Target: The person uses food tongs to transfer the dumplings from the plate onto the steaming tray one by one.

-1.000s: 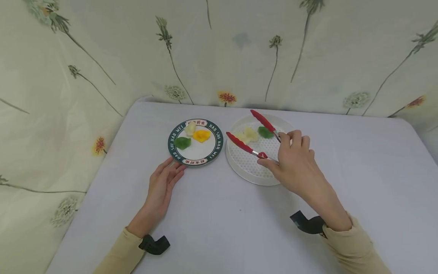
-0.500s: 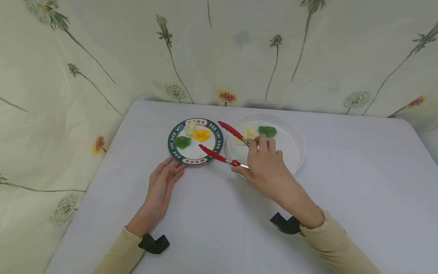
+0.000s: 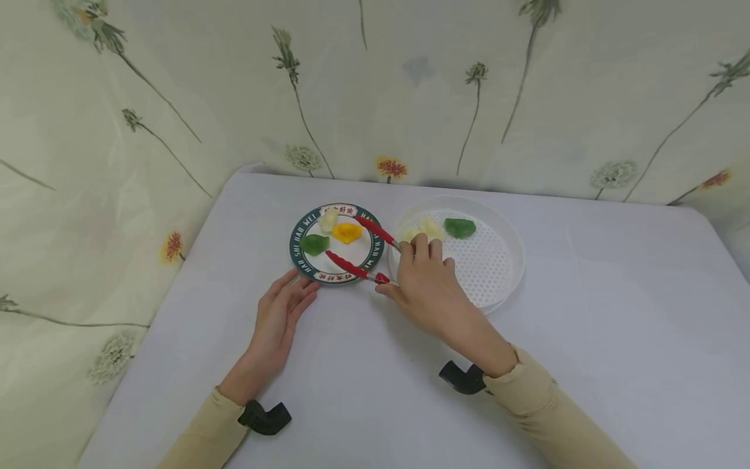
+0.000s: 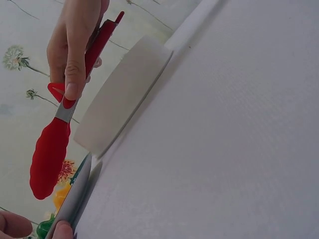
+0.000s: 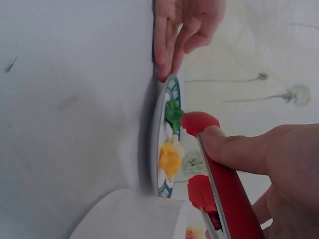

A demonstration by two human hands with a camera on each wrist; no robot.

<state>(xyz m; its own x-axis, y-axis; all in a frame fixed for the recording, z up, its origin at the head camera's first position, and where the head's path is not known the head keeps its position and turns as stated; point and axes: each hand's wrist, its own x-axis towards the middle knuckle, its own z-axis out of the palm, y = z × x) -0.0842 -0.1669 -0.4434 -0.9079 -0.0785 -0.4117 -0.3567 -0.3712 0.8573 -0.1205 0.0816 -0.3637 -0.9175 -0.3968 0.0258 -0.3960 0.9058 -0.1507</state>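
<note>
My right hand [image 3: 432, 290] grips a pair of red-tipped metal tongs [image 3: 349, 264], the arms spread apart with nothing pinched between them. The tongs' tips hang over the right side of a round plate [image 3: 331, 276] with a green patterned rim. On that plate lie a green dumpling-like piece [image 3: 314, 245], a yellow one [image 3: 347, 232] and a whitish one [image 3: 329, 220]. My left hand [image 3: 278, 322] touches the plate's near-left rim with extended fingers. In the right wrist view its fingertips [image 5: 163, 74] meet the plate's edge.
Right of the plate stands a round white tray [image 3: 515, 260] with a perforated base. It holds a green piece [image 3: 459, 227] and pale pieces [image 3: 431, 228], partly hidden by my right hand. A floral cloth [image 3: 410, 98] hangs behind the white-covered table [image 3: 597, 293].
My right hand has carried the spread tongs leftward from over the white tray to over the plate. My left hand has stayed at the plate's rim, and the pieces lie where they were.
</note>
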